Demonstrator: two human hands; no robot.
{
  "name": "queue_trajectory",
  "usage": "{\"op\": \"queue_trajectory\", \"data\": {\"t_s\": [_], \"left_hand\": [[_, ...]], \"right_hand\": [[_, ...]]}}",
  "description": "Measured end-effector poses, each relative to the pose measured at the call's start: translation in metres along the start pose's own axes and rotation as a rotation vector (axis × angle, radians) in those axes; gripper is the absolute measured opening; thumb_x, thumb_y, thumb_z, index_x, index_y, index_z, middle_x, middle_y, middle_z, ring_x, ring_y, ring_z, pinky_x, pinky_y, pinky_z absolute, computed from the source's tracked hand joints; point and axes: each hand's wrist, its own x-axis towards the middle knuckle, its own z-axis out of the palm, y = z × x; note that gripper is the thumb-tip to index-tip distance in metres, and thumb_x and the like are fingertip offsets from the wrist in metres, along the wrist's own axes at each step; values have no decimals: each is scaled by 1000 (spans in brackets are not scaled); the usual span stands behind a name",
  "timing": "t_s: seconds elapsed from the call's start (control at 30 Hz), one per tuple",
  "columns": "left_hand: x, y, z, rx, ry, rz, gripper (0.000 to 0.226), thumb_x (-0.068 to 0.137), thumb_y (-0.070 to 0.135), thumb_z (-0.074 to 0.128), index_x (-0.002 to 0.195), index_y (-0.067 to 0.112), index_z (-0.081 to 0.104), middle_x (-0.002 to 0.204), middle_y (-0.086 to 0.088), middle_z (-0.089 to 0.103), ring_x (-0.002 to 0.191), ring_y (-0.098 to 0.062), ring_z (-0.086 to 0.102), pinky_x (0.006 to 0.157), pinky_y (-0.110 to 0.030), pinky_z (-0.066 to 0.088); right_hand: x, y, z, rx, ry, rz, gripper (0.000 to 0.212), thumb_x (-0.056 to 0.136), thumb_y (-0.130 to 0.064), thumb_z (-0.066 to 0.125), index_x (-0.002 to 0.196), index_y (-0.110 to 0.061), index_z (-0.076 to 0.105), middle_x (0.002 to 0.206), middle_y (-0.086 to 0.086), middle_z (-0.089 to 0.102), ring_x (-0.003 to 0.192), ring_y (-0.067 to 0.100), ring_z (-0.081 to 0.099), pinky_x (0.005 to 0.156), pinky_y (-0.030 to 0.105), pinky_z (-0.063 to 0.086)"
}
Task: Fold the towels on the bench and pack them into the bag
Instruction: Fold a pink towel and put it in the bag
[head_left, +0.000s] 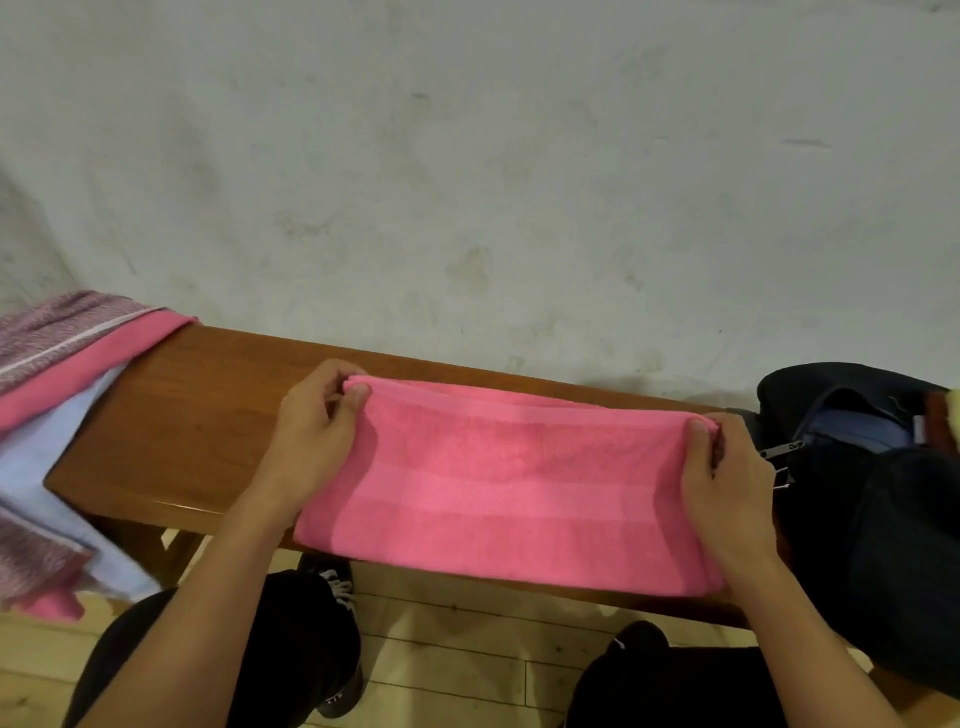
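One pink towel, soft, light, limp: it lies on the worktop between your hands. Left fingers and right fingers pinch its far corners; keep hold there.

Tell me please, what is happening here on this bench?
A person is folding a pink towel on a wooden bench. The left hand pinches its far left corner and the right hand grips its far right corner. The towel lies flat, its near edge hanging over the bench front. A pile of unfolded towels waits at the left end, and an open dark bag sits at the right end.
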Motion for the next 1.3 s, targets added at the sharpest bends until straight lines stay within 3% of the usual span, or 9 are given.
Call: {"op": "queue_trajectory", "data": {"t_s": [0.13, 0.2, 0.27, 0.53, 0.67, 0.8, 0.9, 1.13, 1.3], "left_hand": [[29, -5, 18, 122, 9, 20, 14, 104, 21, 43, 105, 13, 55, 92, 0, 60, 78, -10, 56, 62, -18, 41], [39, -12, 27, 169, 11, -17, 16, 105, 20, 40, 103, 12, 54, 91, -2, 60, 75, -11, 55, 59, -19, 40], [45, -21, 33, 207, 17, -68, 17, 105, 20, 40, 103, 11, 54, 95, -3, 59, 80, -11, 56, 61, -20, 41], [46, -27, 57, 465, 106, -8, 16, 103, 19, 40, 96, 10, 51, 88, -4, 55, 74, -17, 52, 62, -30, 40], [43, -33, 60, 417, 109, 19, 18, 103, 19, 40, 103, 7, 54, 101, -8, 54, 89, -19, 50, 74, -33, 43], [44, -35, 58, 406, 128, 4, 23, 103, 20, 42, 112, 5, 56, 114, -11, 53, 102, -17, 44, 86, -32, 42], [43, -33, 58, 398, 131, 12, 23, 103, 18, 42, 114, 5, 57, 115, -11, 54, 102, -16, 43, 85, -31, 41], [43, -27, 58, 385, 137, -36, 20, 104, 17, 40, 116, 7, 52, 104, -5, 48, 94, -17, 48, 76, -30, 41], [43, -30, 59, 379, 134, -4, 13, 103, 18, 43, 113, 12, 48, 99, -5, 52, 81, -14, 51, 65, -29, 43]], "right_hand": [[22, 0, 13, -8, 29, 36, 17, 105, -29, 42, 102, -16, 53, 83, -8, 55, 74, 2, 52, 61, 17, 37], [31, 0, 20, -19, 11, 61, 16, 105, -27, 43, 100, -16, 53, 82, -9, 53, 73, 6, 52, 60, 25, 39], [40, 3, 28, -51, -19, 92, 17, 105, -27, 42, 98, -15, 52, 81, -9, 50, 71, 9, 52, 61, 32, 38], [43, 20, 54, -249, -44, 109, 15, 105, -25, 41, 97, -15, 49, 83, 4, 57, 66, 14, 53, 56, 33, 42], [42, 24, 58, -302, -20, 54, 12, 104, -25, 43, 99, -17, 50, 91, 6, 60, 81, 26, 61, 75, 49, 55], [42, 23, 57, -282, -35, 40, 15, 103, -20, 48, 114, -12, 55, 100, 6, 61, 91, 26, 61, 79, 43, 53], [41, 19, 55, -295, -41, 3, 23, 104, -17, 44, 125, -11, 52, 101, 9, 61, 92, 30, 60, 77, 43, 51], [38, 19, 53, -338, 37, -64, 21, 100, 2, 42, 104, -9, 59, 102, 12, 64, 85, 33, 61, 69, 50, 54], [39, 24, 54, -252, -2, -54, 25, 98, -1, 45, 100, -8, 70, 111, 8, 65, 93, 21, 59, 75, 29, 45]]}}
